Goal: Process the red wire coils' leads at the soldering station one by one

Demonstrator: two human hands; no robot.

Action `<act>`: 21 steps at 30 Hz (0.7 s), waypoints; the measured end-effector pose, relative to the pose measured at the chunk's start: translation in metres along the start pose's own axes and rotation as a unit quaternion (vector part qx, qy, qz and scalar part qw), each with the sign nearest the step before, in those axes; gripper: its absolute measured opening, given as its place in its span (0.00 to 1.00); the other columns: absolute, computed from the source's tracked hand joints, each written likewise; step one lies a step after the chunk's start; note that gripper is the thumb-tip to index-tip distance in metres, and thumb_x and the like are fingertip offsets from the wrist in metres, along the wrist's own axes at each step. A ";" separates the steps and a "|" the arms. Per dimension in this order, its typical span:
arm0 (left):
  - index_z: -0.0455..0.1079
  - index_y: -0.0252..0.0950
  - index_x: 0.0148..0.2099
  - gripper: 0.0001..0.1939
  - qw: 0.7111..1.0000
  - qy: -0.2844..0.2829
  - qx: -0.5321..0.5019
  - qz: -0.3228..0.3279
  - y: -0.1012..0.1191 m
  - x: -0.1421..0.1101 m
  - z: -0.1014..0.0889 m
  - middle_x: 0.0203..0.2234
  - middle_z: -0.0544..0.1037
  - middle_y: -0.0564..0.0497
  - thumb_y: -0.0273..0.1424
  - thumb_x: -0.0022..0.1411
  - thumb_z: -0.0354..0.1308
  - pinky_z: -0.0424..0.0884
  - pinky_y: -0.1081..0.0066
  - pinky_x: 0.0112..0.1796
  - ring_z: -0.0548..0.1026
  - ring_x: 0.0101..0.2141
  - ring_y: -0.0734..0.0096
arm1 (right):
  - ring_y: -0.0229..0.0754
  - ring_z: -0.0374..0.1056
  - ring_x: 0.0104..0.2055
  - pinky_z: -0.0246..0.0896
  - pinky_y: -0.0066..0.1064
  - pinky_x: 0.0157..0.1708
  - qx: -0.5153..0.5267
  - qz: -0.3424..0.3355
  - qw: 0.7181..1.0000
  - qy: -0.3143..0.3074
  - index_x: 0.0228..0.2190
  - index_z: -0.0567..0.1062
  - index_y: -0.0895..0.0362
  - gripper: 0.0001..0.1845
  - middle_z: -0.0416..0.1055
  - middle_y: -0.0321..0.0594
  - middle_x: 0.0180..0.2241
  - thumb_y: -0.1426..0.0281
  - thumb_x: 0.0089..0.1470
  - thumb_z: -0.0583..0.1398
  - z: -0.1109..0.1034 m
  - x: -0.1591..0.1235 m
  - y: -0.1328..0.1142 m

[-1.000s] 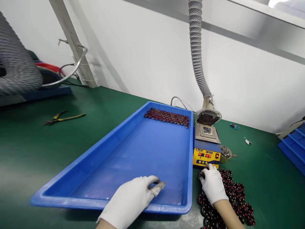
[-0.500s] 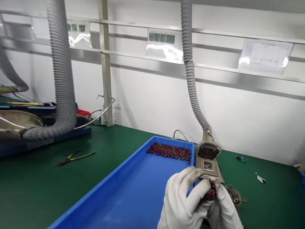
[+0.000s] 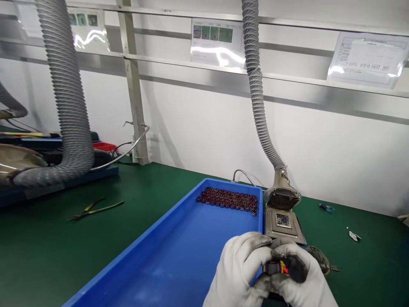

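Both my hands wear white gloves with dark-stained fingertips. My left hand (image 3: 238, 268) and my right hand (image 3: 302, 275) meet low at the right of the tray, fingers bent and pinched together. Between the fingertips shows a small dark round part (image 3: 272, 267), mostly covered by the gloves. Just behind it are yellow and glowing red marks, partly hidden. Beyond my hands sits a metal block (image 3: 284, 233) with a square, speckled silvery opening. To their left, a blue tray (image 3: 172, 251) bears rows of small dark round parts with reddish tops (image 3: 228, 199) at its far end.
A grey hose (image 3: 255, 85) ends in a hood (image 3: 283, 194) over the metal block. A round metal piece (image 3: 319, 258) lies right of my hands. Yellow-handled pliers (image 3: 102, 207) rest on the green table (image 3: 143, 183) at left. Small items (image 3: 326, 207) lie at right.
My right hand has turned and its fingers curl further over the part. The part's pink-red ends, visible before, no longer show clearly. The camera view has shifted slightly.
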State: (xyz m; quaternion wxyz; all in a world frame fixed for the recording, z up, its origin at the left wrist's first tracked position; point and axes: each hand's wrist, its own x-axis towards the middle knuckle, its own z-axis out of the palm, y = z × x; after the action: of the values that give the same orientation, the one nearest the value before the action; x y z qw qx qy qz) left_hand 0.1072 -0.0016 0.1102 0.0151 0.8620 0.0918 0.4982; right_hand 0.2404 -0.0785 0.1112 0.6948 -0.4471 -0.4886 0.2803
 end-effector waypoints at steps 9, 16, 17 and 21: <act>0.64 0.37 0.40 0.07 0.997 0.028 0.062 0.035 0.007 0.007 -0.006 0.36 0.77 0.49 0.28 0.63 0.46 0.66 0.66 0.39 0.73 0.41 0.65 | 0.42 0.68 0.24 0.65 0.36 0.27 0.161 0.015 0.983 0.084 0.18 0.75 0.52 0.13 0.71 0.37 0.19 0.57 0.37 0.67 -0.005 0.008 0.019; 0.64 0.38 0.41 0.08 0.994 0.075 0.080 0.011 0.008 0.006 -0.009 0.34 0.78 0.48 0.26 0.58 0.48 0.68 0.63 0.37 0.74 0.39 0.62 | 0.46 0.70 0.35 0.65 0.38 0.38 0.125 0.072 0.987 0.071 0.31 0.76 0.55 0.15 0.75 0.44 0.33 0.68 0.36 0.69 0.013 -0.002 0.011; 0.63 0.38 0.41 0.10 0.995 0.074 0.066 -0.001 0.008 0.007 -0.009 0.34 0.78 0.48 0.24 0.56 0.49 0.69 0.63 0.37 0.74 0.39 0.62 | 0.47 0.70 0.34 0.66 0.38 0.37 0.131 0.078 0.986 0.061 0.31 0.76 0.55 0.15 0.75 0.44 0.32 0.68 0.36 0.69 0.018 -0.002 0.011; 0.64 0.42 0.43 0.20 0.996 0.035 -0.044 -0.069 0.007 0.007 -0.011 0.35 0.77 0.52 0.20 0.47 0.50 0.71 0.65 0.38 0.73 0.40 0.64 | 0.46 0.71 0.32 0.67 0.38 0.34 0.205 0.098 0.973 0.033 0.27 0.75 0.55 0.13 0.74 0.41 0.26 0.68 0.36 0.69 0.023 0.000 0.021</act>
State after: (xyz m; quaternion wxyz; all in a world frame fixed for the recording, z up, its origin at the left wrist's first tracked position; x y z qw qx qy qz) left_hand 0.1018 -0.0083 0.1223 0.0844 0.8340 0.1297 0.5297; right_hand 0.2198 -0.0612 0.0954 0.7567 -0.3501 -0.3509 0.4263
